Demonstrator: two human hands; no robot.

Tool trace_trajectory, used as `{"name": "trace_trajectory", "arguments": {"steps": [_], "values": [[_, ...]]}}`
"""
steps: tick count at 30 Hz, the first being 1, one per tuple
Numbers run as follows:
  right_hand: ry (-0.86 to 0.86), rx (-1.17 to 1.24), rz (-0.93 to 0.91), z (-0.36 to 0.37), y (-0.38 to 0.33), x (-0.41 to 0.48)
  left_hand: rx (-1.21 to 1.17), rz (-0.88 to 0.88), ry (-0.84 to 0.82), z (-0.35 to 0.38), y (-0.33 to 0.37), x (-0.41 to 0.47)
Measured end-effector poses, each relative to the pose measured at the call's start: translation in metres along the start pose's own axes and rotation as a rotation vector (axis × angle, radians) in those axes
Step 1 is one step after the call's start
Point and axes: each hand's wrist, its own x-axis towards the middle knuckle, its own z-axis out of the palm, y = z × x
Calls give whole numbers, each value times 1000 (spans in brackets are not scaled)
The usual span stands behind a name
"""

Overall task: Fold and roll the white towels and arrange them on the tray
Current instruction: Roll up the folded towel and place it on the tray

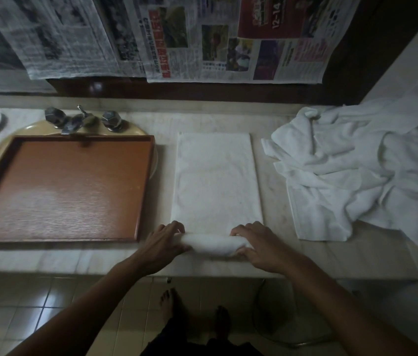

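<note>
The folded towel (217,181) lies on the counter (274,191) beside the tray (61,188); left hand (163,244) and right hand (256,246) curl around its rolled near end; soft, light, likely to slacken; grip both roll ends evenly.

Matt white terry-cloth towel (217,181), glossy wood-grain tray (61,188), pale polished stone counter (274,201), shiny metal taps (82,119).

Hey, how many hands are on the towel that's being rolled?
2. The left hand grips the left end of the towel at its rolled part, the right hand the right end. Neither is hidden.
</note>
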Motion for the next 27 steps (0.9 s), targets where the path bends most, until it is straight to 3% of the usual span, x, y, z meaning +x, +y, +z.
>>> {"name": "trace_trajectory", "arguments": {"steps": [4,8,13,16,18,20,23,25,27], "values": [[10,-73,21,-5,-2,5,-68,-40,54,5,-8,7],[51,-130,74,-3,-3,9,30,-39,90,4,-6,14],[251,-229,101,15,-20,5,66,17,108,3,0,30],[425,-200,70,43,-38,-5,265,-12,138,3,-3,39],[409,-228,89,58,-46,-9,203,-52,143,2,-3,42],[341,-277,135,68,-49,-10,217,23,110,1,-6,43],[321,-323,147,71,-47,-7,259,-226,253,5,17,32],[338,-335,124,70,-43,-3,298,-108,379,22,39,17],[328,-346,113,68,-39,1,340,95,319,36,53,9]]}}
